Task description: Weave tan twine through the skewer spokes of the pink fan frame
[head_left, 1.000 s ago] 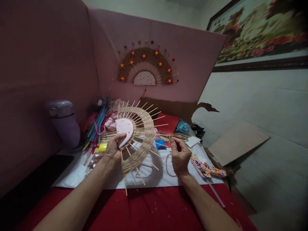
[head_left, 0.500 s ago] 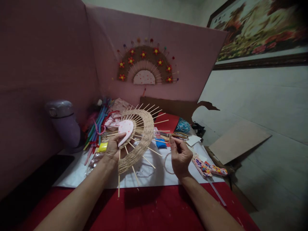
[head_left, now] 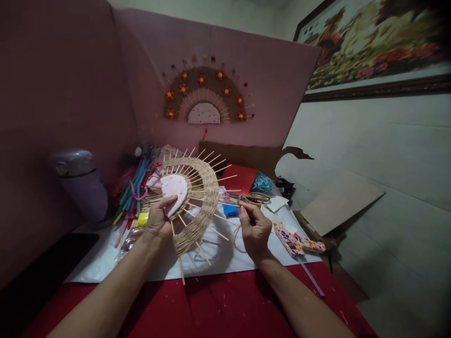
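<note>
head view: your left hand (head_left: pixel 157 224) grips the woven fan (head_left: pixel 197 202) at its pink spotted core (head_left: pixel 173 188), holding it tilted above the white sheet (head_left: pixel 225 256), sticks fanning out. your right hand (head_left: pixel 254 230) pinches the twine (head_left: pixel 237 234) just beside the fan's edge. scissors (head_left: pixel 254 197) and a glue gun (head_left: pixel 299 243) lie past that hand; a purple jar (head_left: pixel 79 185) stands well to the left.

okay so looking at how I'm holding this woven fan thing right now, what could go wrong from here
The left hand grips the woven fan only at its pink centre, so it could tilt or slip. The bare skewer tips stick out and might snag the twine that the right hand pinches, or poke a finger. The scissors lie close behind, easy to bump.
</note>
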`<action>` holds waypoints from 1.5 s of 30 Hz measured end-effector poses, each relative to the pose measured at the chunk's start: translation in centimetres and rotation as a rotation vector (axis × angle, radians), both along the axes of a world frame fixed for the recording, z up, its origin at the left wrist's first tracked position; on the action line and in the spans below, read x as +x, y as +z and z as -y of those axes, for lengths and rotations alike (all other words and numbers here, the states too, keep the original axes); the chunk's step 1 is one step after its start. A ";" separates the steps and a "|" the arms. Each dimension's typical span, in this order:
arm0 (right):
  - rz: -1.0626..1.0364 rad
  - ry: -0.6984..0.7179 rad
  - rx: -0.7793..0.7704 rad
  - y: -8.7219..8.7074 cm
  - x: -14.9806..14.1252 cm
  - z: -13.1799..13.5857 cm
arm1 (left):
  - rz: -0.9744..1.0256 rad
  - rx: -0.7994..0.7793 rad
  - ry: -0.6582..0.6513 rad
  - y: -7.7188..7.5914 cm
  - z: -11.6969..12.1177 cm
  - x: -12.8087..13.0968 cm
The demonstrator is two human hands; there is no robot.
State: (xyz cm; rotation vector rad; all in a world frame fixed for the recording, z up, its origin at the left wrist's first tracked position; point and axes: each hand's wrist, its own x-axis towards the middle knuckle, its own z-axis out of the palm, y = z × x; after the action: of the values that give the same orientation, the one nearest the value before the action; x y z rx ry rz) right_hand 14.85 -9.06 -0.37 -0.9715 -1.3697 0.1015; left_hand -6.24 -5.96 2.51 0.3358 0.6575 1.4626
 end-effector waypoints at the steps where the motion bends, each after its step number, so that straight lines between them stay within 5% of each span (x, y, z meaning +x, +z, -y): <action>1: 0.001 -0.005 -0.008 0.1 0.0 0.0 | -0.001 0.002 0.023 0.0 0.0 0.0; 24: -0.004 -0.015 -0.063 -0.1 0.5 -0.4 | -0.019 0.021 0.165 0.6 -0.1 0.4; 34: -0.294 0.195 -0.176 0.1 0.0 -1.2 | -0.025 0.023 0.174 0.6 -0.1 0.6; 45: -0.284 0.316 -0.241 -0.1 0.0 -1.3 | -0.014 0.011 0.187 0.8 0.0 0.6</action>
State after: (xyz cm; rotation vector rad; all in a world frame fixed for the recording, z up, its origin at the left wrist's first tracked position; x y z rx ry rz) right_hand 14.81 -7.72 -0.42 -0.8915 -1.2537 0.6323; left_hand -5.63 -6.01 3.30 0.2992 0.7076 1.6433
